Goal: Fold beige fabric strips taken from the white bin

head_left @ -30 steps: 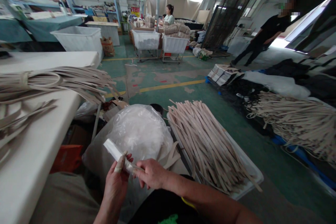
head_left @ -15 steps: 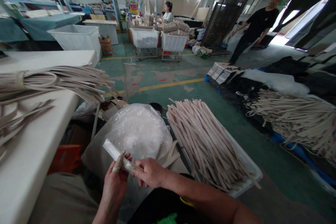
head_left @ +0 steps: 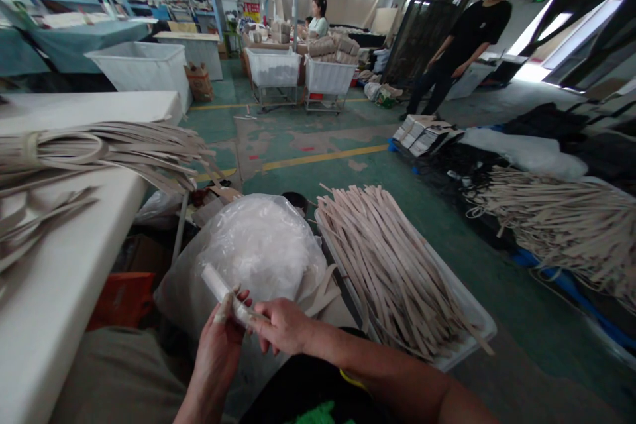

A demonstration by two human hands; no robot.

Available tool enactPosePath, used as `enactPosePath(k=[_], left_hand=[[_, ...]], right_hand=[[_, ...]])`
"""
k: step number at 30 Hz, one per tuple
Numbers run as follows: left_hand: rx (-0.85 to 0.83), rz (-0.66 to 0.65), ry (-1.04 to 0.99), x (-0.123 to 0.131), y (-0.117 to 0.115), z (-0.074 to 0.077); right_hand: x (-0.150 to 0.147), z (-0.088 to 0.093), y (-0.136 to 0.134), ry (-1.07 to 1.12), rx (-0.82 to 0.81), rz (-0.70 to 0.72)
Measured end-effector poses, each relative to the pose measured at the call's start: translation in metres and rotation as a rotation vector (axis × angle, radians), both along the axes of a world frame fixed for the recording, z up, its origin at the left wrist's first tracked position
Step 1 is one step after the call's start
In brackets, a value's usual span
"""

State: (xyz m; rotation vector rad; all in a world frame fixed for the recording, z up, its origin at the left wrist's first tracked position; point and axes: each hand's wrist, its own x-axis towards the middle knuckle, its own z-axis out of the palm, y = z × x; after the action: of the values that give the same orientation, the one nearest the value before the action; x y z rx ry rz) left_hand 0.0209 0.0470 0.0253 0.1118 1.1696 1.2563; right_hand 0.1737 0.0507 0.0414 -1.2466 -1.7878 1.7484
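My left hand (head_left: 219, 334) is closed around a slim white bundle (head_left: 217, 283), with the thumb laid on top. Smooth and slightly shiny, it looks like folded plastic film; I cannot tell exactly what it is. Its far end points up and to the left. My right hand (head_left: 284, 326) pinches the near end, where the fingers hide the detail. A coating or cover wraps my left thumb. Beneath and beyond both hands bulges a large clear plastic bag (head_left: 263, 232) with whitish contents.
Right of the bag, a white tray (head_left: 477, 324) holds long beige strips (head_left: 392, 265). More strips (head_left: 163, 142) lie on the white table (head_left: 104, 238) at left. A person in black (head_left: 467, 33) stands beyond the boxes at right; others work behind the white bins (head_left: 273, 69).
The person in black at the right has moved leftward. My hands keep their grip on the white bundle, with its far end shifted slightly right.
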Motion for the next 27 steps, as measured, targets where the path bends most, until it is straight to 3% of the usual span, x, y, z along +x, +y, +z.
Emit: enactPosePath(k=[27], left_hand=[[-0.005,-0.051,0.001,0.004,-0.002,0.008]], right_hand=[[0.001,0.001,-0.001,-0.054,0.006,0.022]])
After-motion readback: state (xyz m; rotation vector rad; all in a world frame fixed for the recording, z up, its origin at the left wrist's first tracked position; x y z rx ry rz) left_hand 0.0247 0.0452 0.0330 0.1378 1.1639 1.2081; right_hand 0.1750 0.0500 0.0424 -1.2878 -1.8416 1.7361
